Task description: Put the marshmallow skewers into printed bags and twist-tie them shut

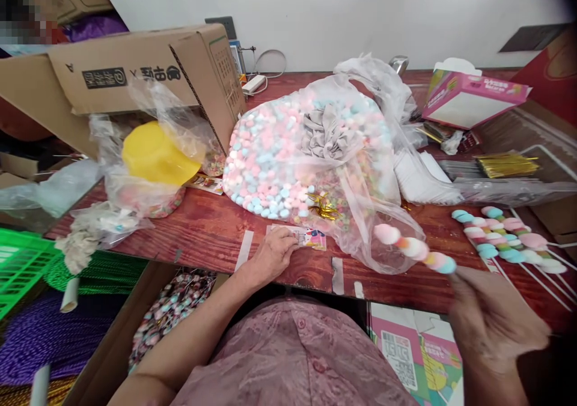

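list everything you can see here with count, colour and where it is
marshmallow bag: one, clear plastic full of pink, blue and white pieces, table centre
cardboard box: one, brown, on its side at back left
yellow bowl: one, inside a clear bag below the box
pink carton: one, pink and white, back right
finished skewers: several, pastel, lying at right on the table
gold twist ties: one bundle, right, behind the skewers
small card: one, printed, at the table's front edge
table: one, red-brown wood
green basket: one, far left
held skewer: one, pastel marshmallows, blurred
left hand: resting on the small card
right hand: gripping the held skewer
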{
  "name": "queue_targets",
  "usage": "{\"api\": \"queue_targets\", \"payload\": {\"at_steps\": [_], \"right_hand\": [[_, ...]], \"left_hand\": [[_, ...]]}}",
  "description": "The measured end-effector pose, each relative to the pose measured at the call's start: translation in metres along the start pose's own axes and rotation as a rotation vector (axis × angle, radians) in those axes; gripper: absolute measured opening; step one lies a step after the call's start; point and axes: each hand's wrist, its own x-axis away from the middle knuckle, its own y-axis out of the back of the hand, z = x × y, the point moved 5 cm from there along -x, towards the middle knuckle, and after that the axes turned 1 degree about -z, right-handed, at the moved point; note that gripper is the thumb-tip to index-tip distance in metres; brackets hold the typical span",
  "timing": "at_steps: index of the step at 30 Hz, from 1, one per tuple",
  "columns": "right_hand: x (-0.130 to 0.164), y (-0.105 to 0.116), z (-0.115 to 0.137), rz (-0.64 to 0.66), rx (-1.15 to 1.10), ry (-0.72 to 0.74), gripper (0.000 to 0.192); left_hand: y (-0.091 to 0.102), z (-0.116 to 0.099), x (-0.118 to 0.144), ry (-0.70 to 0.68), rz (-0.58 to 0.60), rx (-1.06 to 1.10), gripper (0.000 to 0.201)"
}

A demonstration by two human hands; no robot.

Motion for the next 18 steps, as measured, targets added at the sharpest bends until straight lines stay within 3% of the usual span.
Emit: {"api": "queue_targets", "payload": {"at_steps": [4, 10, 18], "right_hand": [[-0.018, -0.028, 0.032, 0.067, -0.017, 0.138, 0.023], [-0.014, -0.053, 0.039, 0.181, -0.053, 0.174, 0.011], [-0.019, -0.065, 0.042, 0.242, -0.087, 0.148, 0.011]], "left_hand": [[0.001, 0.003, -0.001, 0.073, -0.049, 0.042, 0.017], [0.006, 0.01, -0.004, 0.202, -0.127, 0.201, 0.016], [0.004, 0.011, 0.0, 0.114, -0.123, 0.158, 0.018]]}}
